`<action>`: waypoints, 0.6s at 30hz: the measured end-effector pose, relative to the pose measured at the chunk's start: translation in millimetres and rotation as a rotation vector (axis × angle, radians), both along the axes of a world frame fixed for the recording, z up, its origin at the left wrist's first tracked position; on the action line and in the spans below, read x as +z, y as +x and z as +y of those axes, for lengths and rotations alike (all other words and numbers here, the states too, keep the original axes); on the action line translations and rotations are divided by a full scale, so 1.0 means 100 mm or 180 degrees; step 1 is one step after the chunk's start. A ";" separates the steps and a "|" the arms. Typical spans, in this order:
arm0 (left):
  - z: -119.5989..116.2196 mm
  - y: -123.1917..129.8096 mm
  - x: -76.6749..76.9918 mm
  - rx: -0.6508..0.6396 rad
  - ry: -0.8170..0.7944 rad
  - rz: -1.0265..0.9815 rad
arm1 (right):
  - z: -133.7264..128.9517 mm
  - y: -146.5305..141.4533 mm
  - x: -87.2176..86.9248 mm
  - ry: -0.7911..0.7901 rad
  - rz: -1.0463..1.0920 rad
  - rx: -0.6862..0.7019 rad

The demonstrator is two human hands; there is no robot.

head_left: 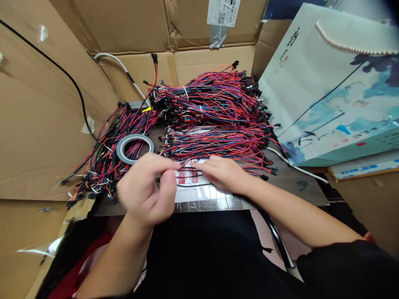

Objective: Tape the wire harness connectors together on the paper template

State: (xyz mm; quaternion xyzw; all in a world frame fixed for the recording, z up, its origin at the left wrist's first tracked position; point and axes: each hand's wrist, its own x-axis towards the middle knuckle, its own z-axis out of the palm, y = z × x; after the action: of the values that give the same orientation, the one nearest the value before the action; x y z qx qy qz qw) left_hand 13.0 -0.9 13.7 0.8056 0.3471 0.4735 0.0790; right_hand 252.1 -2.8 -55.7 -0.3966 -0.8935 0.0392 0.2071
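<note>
My left hand is raised over the table's front edge, thumb and forefinger pinched together at a thin wire or something too small to make out. Lying low over the printed sheet, my right hand has its fingertips pressed on a few dark wires. These wires run between the two hands. Just behind them is a flat row of red, blue and black wires with black connectors. A grey tape roll rests on a looser wire heap left of my left hand.
A tall bundled wire pile stands at the back against cardboard. On the right is a light blue paper bag, with a white cable near it. A black cable hangs at the left.
</note>
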 end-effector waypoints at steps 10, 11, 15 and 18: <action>0.22 0.00 -0.57 -0.0155 -0.0212 0.1812 | 0.02 -0.02 0.00 0.0034 0.0276 -0.0043; 0.22 0.00 -0.58 -0.0166 -0.0230 0.1843 | 0.02 -0.02 0.01 0.0012 0.0298 -0.0071; 0.22 0.03 -0.59 -0.0167 -0.0081 0.1888 | -0.01 -0.03 0.03 -0.0058 0.0459 -0.0136; 0.23 0.05 -0.60 -0.0170 0.0032 0.1781 | -0.02 -0.03 0.05 -0.0107 0.0575 -0.0147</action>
State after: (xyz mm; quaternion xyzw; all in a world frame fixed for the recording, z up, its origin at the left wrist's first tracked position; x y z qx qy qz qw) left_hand 17.9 22.6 -46.2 0.9143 0.3317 0.2320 -0.0114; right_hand 248.8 -4.8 -51.1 -0.4153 -0.8610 0.0849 0.2810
